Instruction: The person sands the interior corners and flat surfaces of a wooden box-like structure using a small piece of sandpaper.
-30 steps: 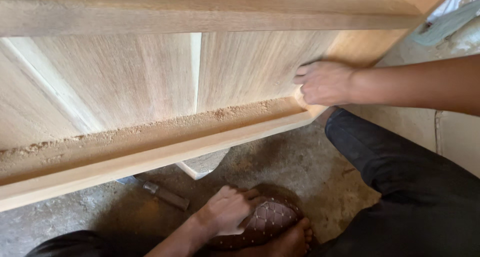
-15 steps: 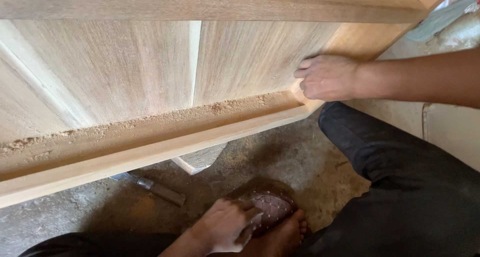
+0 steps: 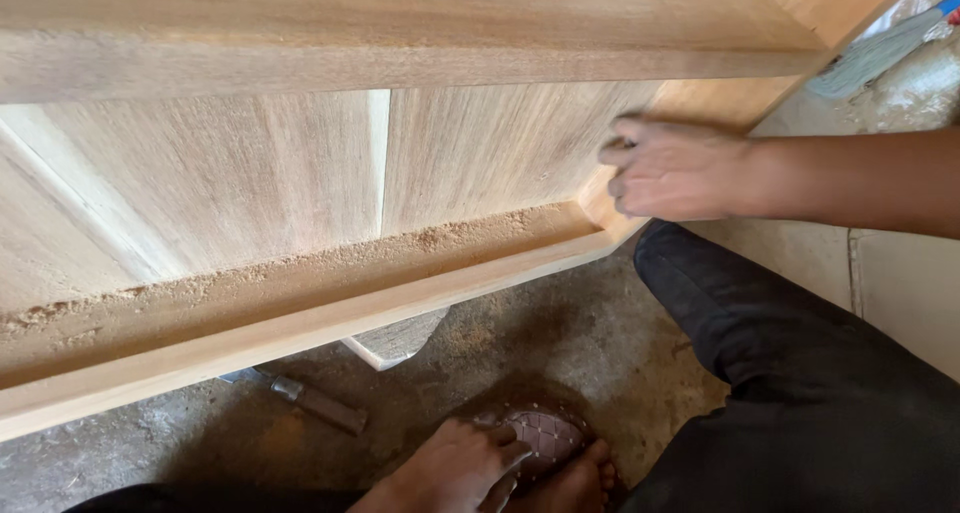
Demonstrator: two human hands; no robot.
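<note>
While the pale wooden door panel (image 3: 300, 173) lies tilted across the view with sawdust along its lower frame rail, the right hand (image 3: 672, 168) presses on its corner, fingers curled and blurred. Low down, the left hand (image 3: 455, 470), loosely curved, touches a brown quilted slipper (image 3: 545, 435) worn on a foot on the concrete floor (image 3: 560, 333).

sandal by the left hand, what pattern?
Brown quilted diamond lattice with studs on the sandal; head view.

Bare forearms without sleeves are seen above black cloth trousers (image 3: 820, 393), and a brown quilted leather sandal (image 3: 545, 435) with small studs is worn on one foot.
</note>
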